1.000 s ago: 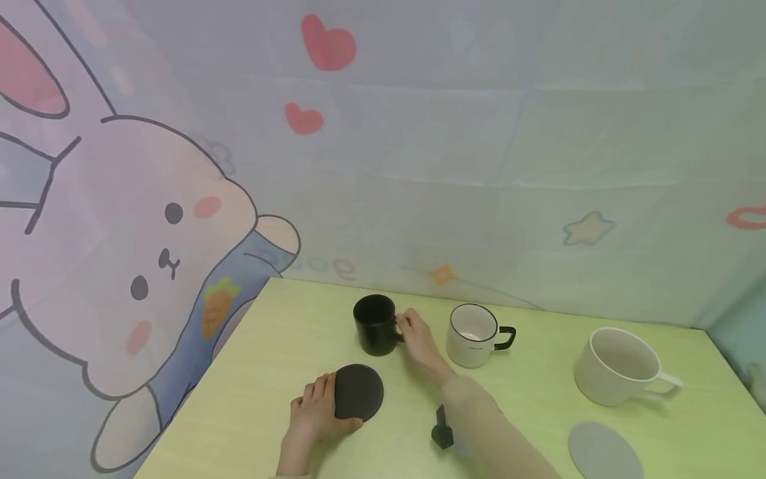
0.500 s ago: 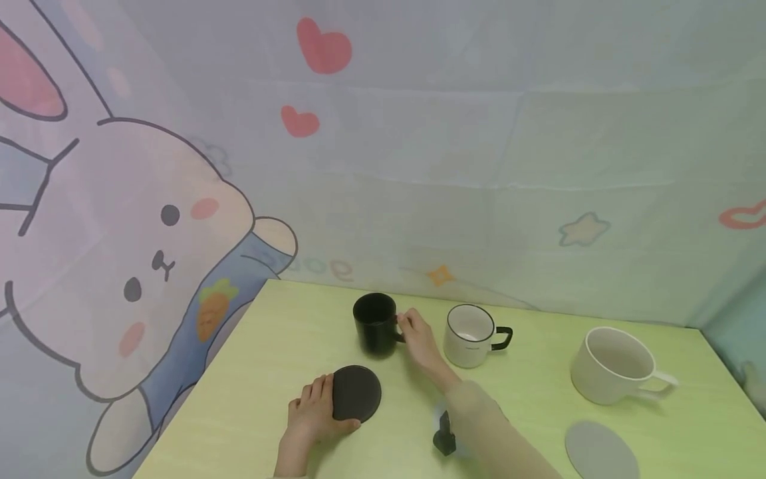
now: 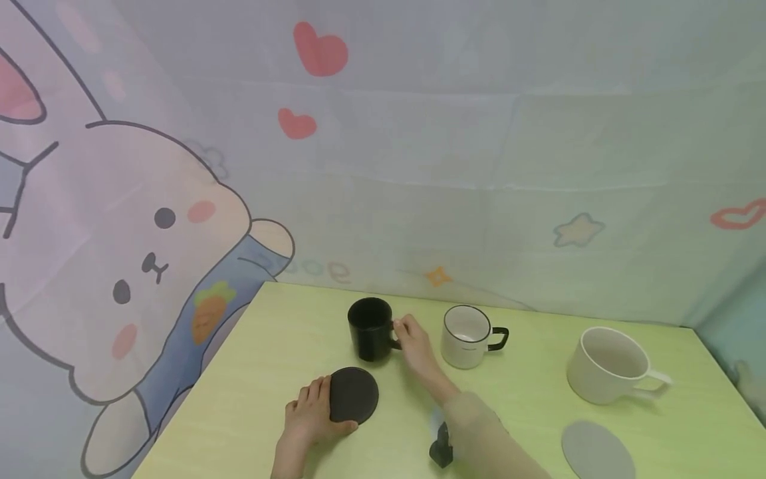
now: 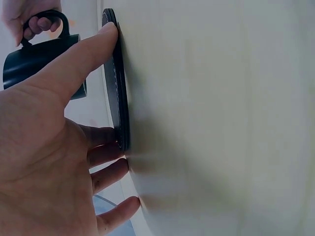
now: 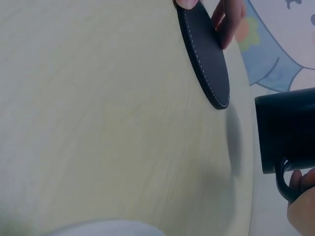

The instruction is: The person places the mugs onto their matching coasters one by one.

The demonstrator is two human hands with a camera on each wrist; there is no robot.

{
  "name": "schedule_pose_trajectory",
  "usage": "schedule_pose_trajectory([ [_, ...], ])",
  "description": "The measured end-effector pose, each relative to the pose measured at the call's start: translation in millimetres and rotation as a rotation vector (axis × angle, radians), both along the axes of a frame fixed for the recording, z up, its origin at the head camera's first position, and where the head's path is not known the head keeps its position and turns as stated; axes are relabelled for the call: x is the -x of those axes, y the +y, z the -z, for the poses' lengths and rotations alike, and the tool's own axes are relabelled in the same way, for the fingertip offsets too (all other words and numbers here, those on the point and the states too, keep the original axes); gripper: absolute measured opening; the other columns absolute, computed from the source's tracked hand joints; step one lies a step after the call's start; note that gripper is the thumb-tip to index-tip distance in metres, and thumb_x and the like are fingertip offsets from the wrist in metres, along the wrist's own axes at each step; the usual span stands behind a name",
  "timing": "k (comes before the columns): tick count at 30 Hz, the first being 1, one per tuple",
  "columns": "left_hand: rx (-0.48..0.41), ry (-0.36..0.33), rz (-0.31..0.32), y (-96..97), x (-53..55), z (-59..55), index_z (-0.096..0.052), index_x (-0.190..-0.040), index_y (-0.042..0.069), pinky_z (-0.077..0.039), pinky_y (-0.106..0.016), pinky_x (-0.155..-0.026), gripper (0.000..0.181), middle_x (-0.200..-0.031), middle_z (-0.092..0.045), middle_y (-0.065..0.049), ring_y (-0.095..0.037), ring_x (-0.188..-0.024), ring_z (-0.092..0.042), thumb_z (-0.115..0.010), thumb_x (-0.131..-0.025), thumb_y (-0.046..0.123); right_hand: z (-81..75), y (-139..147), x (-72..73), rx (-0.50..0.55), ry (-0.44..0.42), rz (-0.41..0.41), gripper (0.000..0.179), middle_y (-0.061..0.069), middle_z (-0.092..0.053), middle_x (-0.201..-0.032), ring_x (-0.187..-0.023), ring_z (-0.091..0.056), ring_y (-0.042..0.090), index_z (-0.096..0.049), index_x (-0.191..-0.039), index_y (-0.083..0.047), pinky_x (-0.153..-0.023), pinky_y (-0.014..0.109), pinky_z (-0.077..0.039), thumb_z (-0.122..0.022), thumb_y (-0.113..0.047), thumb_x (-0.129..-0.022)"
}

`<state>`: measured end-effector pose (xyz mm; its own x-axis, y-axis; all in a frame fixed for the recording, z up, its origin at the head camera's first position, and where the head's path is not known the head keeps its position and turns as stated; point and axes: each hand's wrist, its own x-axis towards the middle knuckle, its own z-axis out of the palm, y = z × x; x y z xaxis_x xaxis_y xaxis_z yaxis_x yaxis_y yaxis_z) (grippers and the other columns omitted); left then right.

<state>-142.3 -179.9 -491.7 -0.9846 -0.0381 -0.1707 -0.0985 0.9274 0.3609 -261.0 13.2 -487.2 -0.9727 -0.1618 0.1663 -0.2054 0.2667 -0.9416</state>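
A round black coaster (image 3: pixel 357 395) with pale edge stitching lies under my left hand (image 3: pixel 311 411) near the front middle of the table. The thumb and fingers grip its rim from opposite sides, as the left wrist view shows at close range. Farther back, a black mug (image 3: pixel 368 338) hangs just above the table, its handle toward the right. My right hand (image 3: pixel 417 347) holds that handle with curled fingers. In the right wrist view the mug (image 5: pixel 290 130) is partly cut off by the frame edge, and the coaster (image 5: pixel 205 56) stands out beside it.
A white mug with a black rim (image 3: pixel 464 347) stands right of my right hand. Farther right are a wide cream mug (image 3: pixel 598 372) and a grey disc (image 3: pixel 598 451). A small black piece (image 3: pixel 441 449) shows beside my right sleeve. A printed cloth (image 3: pixel 467 146) hangs behind the table.
The black mug has risen slightly and come a little nearer in my right hand. The head view has shifted a bit. My left hand stays on the coaster.
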Motion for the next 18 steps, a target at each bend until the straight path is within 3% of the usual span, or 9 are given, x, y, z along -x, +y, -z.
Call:
schedule_pose_trajectory([
  [4, 0.003, 0.011, 0.000, -0.2, -1.7, -0.5, -0.034, -0.143, -0.004, -0.034, -0.066, -0.097, 0.102, -0.145, -0.039, -0.023, -0.043, -0.129, -0.038, -0.079, -0.070, 0.051, 0.2, -1.7, -4.4, 0.013, 0.013, 0.002, 0.025, 0.023, -0.061, -0.097, -0.084, -0.055, 0.024, -0.050, -0.088, -0.003, -0.075, 0.028, -0.043, -0.044, -0.023, -0.102],
  [9, 0.000, 0.019, -0.001, -0.2, -0.5, 0.5, -0.035, -0.143, -0.003, -0.034, -0.066, -0.097, 0.102, -0.145, -0.039, -0.023, -0.043, -0.129, -0.038, -0.079, -0.069, 0.051, -0.4, -2.7, -8.9, 0.046, 0.009, 0.006, 0.025, 0.023, -0.061, -0.101, -0.086, -0.057, 0.030, -0.050, -0.087, -0.002, -0.077, 0.029, -0.045, -0.045, -0.023, -0.102],
  [18, 0.008, 0.018, -0.002, 1.0, 1.2, 3.6, -0.036, -0.142, -0.004, -0.034, -0.066, -0.096, 0.102, -0.144, -0.040, -0.023, -0.043, -0.128, -0.038, -0.079, -0.069, 0.052, 1.3, -4.0, -18.3, 0.082, -0.006, -0.009, 0.025, 0.012, -0.051, -0.078, -0.072, -0.046, 0.014, -0.047, -0.085, -0.002, -0.069, 0.023, -0.041, -0.046, -0.021, -0.101],
])
